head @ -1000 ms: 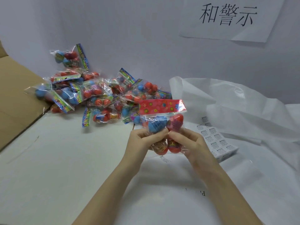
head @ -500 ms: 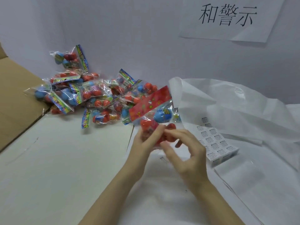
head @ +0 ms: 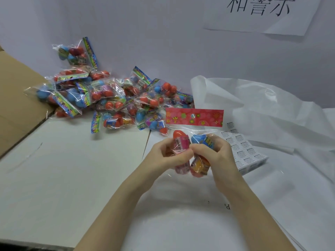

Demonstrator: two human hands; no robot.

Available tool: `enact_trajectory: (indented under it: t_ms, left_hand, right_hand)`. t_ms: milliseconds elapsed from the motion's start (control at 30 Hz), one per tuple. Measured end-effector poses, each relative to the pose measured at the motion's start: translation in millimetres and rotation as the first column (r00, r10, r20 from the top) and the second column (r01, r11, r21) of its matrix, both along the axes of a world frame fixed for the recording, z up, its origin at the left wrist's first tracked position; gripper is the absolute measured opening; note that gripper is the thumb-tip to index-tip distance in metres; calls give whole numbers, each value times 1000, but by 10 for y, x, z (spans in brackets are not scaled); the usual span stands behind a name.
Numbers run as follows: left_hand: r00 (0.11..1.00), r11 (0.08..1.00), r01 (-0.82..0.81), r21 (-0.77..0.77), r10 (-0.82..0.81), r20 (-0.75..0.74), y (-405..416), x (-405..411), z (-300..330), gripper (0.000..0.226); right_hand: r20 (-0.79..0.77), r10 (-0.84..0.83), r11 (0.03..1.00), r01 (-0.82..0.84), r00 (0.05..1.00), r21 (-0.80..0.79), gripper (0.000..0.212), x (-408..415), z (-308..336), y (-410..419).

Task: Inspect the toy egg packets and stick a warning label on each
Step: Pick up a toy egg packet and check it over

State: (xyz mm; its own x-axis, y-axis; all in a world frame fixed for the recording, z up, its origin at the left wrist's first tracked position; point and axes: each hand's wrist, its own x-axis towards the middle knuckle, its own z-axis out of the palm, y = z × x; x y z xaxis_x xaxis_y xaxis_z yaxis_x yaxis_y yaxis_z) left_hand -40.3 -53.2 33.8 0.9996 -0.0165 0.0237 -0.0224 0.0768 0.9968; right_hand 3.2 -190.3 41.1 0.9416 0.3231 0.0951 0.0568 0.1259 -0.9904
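I hold one clear toy egg packet (head: 194,118) upright above the table, its red flowered header card on top. Red, blue and orange eggs show through the plastic. My left hand (head: 167,156) grips the packet's left side over a red egg with a barcode sticker. My right hand (head: 214,151) grips the right side over the blue egg. A sheet stack of small white warning labels (head: 243,151) lies just right of my right hand. A heap of several more egg packets (head: 108,98) is piled against the wall at the back left.
A brown cardboard flap (head: 16,98) slopes along the left edge. Crumpled white plastic sheeting (head: 262,105) covers the right side of the white table (head: 72,160). A paper sign with black characters (head: 259,8) hangs on the wall.
The packet was turned over in my hands, tilting left half a second ago, and now stands upright again with its other face toward me. Both hands have re-gripped it.
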Motion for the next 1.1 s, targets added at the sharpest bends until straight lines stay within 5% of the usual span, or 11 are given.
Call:
enact_trajectory:
  t_ms: [100,300,400,567,967,1100]
  left_hand:
    - [1000,1000,16,18,-16,24,-7,-29,11,24]
    - [907,899,-398,-183,415,68,-13,17,-5,17]
    - [927,916,-358,-179,371,46,7,5,14,41]
    - [959,946,-269,-182,280,36,38,-19,17,52]
    - [950,944,-290,-156,304,70,30,-42,22,45]
    - [965,956,-244,-164,256,55,47,-44,18,33]
  right_hand:
    - [-22,17,999,-16,1000,40,18,12,-5,-26]
    - [82,-21,1000,21,996,-2,53,-18,-14,-45]
    - [133,-106,994,101,985,43,30,-45,-8,-8]
    - [167,-149,989,144,974,47,32,-55,16,-22]
    - [254,-267,963,269,930,26,11,-100,77,-47]
    - [151,-220,975,214,964,55,11,-58,105,-62]
